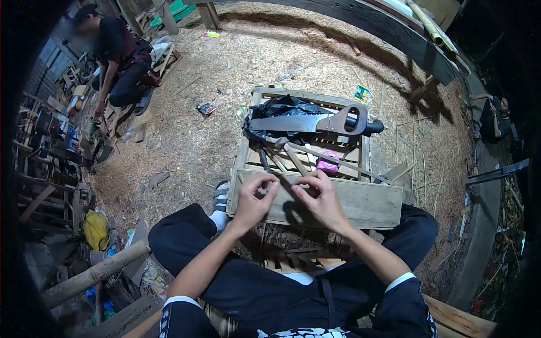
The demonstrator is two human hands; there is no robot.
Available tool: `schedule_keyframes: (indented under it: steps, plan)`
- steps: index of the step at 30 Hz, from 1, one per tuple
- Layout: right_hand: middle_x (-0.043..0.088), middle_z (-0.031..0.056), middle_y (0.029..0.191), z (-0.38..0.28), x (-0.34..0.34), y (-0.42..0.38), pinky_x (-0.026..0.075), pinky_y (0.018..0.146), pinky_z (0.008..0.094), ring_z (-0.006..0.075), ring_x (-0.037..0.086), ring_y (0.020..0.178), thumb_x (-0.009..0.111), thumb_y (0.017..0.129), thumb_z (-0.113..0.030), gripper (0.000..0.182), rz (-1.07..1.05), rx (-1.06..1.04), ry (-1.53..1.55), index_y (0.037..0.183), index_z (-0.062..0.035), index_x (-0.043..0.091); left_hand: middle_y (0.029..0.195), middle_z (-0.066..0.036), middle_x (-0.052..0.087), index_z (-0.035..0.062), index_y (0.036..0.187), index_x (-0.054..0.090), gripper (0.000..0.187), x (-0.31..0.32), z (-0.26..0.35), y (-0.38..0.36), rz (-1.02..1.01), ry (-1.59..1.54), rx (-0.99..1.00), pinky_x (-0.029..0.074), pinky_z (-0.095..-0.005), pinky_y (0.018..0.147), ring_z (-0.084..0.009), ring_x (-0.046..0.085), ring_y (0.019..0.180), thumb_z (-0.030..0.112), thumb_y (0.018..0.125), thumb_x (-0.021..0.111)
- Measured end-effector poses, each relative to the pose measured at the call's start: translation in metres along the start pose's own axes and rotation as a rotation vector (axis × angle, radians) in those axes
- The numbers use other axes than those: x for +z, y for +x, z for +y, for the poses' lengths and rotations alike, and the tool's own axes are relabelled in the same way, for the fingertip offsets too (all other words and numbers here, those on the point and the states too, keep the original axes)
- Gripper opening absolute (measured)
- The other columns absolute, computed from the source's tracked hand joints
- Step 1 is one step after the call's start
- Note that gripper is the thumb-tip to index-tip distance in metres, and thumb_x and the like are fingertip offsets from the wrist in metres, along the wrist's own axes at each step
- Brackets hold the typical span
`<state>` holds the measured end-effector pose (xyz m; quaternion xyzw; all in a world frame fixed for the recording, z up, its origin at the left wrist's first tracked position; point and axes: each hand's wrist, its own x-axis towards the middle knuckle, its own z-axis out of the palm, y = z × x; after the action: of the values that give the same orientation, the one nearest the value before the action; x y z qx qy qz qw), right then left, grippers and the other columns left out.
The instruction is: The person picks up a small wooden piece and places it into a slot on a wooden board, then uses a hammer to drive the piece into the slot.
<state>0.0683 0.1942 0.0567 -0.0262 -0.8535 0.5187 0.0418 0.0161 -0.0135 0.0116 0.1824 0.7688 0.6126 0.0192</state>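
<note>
My left hand (256,198) and my right hand (322,198) hover over a wooden plank (360,203) at the near side of a slatted crate (243,155). On each hand the thumb and fingertips come together in a pinch, with a small gap between the hands. Whatever they may hold is too small to make out. Just beyond them a hammer (294,156) and a pink tape measure (327,162) rest on the crate. Farther back lies a handsaw (293,123) with a wooden handle, on top of a black plastic bag (287,106).
A person (121,62) crouches at the upper left beside scrap wood. A thick pole (96,279) slants in at lower left, near a yellow bag (96,230). A heavy beam (389,39) crosses the upper right. Wood shavings cover the ground.
</note>
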Motion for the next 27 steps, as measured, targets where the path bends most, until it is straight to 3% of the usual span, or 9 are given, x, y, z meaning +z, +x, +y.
schedule_keyframes:
  steps: [2,3,4,6,7,11,15,18,27]
  plan:
    - [0.068,0.0111,0.102,0.015,-0.001,-0.001,0.054,0.077,0.0367,0.0244,0.068,0.09,0.081,0.094,-0.02,0.021,0.002,-0.014,-0.024,0.108,-0.0052,0.08,0.1,-0.002,0.071,0.003,0.107,0.078,0.013,-0.012,-0.001,0.004,0.073,0.039,-0.134,0.047,-0.0258,0.077,-0.0093,0.059,0.086,0.012,0.097,0.078]
    - [0.068,0.0111,0.102,0.019,-0.002,-0.001,0.054,0.078,0.0368,0.0248,0.069,0.091,0.08,0.094,-0.021,0.021,0.021,-0.022,-0.068,0.108,-0.0054,0.08,0.099,-0.004,0.072,0.0032,0.105,0.079,0.013,-0.018,-0.002,0.007,0.059,0.029,-0.267,0.048,-0.0279,0.08,-0.0125,0.06,0.088,0.012,0.095,0.079]
    - [0.068,0.011,0.102,0.022,-0.003,-0.001,0.055,0.079,0.0369,0.0252,0.069,0.092,0.08,0.094,-0.021,0.021,0.04,-0.029,-0.113,0.108,-0.0055,0.08,0.099,-0.004,0.072,0.0032,0.105,0.079,0.013,-0.022,-0.006,0.008,0.061,0.03,-0.269,0.048,-0.0279,0.08,-0.0125,0.06,0.088,0.012,0.095,0.079]
    - [0.068,0.0108,0.104,0.026,-0.005,-0.003,0.055,0.081,0.0387,0.0277,0.07,0.094,0.079,0.094,-0.021,0.02,0.027,0.015,-0.113,0.108,-0.0072,0.08,0.096,-0.005,0.073,0.0028,0.103,0.08,0.014,-0.025,-0.015,0.012,0.11,0.279,0.107,0.048,-0.0313,0.083,-0.0171,0.06,0.094,0.012,0.092,0.081]
    - [0.067,0.0116,0.107,0.028,-0.005,-0.003,0.055,0.082,0.0404,0.0299,0.07,0.095,0.08,0.093,-0.022,0.021,0.039,0.012,-0.154,0.109,-0.0088,0.081,0.094,-0.006,0.074,0.0043,0.099,0.08,0.013,-0.023,-0.016,0.013,0.113,0.244,0.069,0.046,-0.0349,0.089,-0.0211,0.059,0.098,0.015,0.091,0.081]
    - [0.065,0.0147,0.116,0.032,0.005,-0.003,0.055,0.085,0.0456,0.0351,0.069,0.102,0.082,0.09,-0.025,0.025,0.09,-0.03,-0.299,0.112,-0.0145,0.081,0.096,-0.002,0.077,0.0106,0.097,0.081,0.013,-0.018,-0.026,0.012,0.128,0.372,0.049,0.041,-0.0371,0.095,-0.021,0.06,0.097,0.02,0.088,0.083]
    - [0.062,0.0164,0.118,0.023,0.02,0.012,0.055,0.089,0.0455,0.0346,0.065,0.111,0.084,0.087,-0.03,0.028,0.095,-0.05,-0.374,0.114,-0.02,0.083,0.096,-0.001,0.075,0.0117,0.096,0.081,0.012,-0.014,-0.034,0.014,0.125,0.371,0.059,0.038,-0.0372,0.099,-0.0201,0.059,0.1,0.021,0.089,0.082]
    - [0.062,0.0191,0.123,0.022,0.031,0.025,0.056,0.089,0.0467,0.0376,0.064,0.117,0.083,0.086,-0.026,0.025,0.092,-0.089,-0.373,0.109,-0.0189,0.083,0.096,-0.001,0.073,0.0128,0.099,0.082,0.012,-0.014,-0.031,0.015,0.149,0.399,0.089,0.038,-0.0375,0.1,-0.0199,0.057,0.101,0.021,0.089,0.082]
    - [0.06,0.0172,0.124,0.025,0.038,0.032,0.057,0.087,0.0473,0.0363,0.062,0.118,0.085,0.083,-0.027,0.021,0.06,-0.13,-0.4,0.103,-0.0197,0.084,0.096,0.0,0.072,0.0161,0.1,0.083,0.011,-0.016,-0.032,0.016,0.1,0.45,0.073,0.033,-0.0387,0.104,-0.019,0.057,0.104,0.021,0.09,0.081]
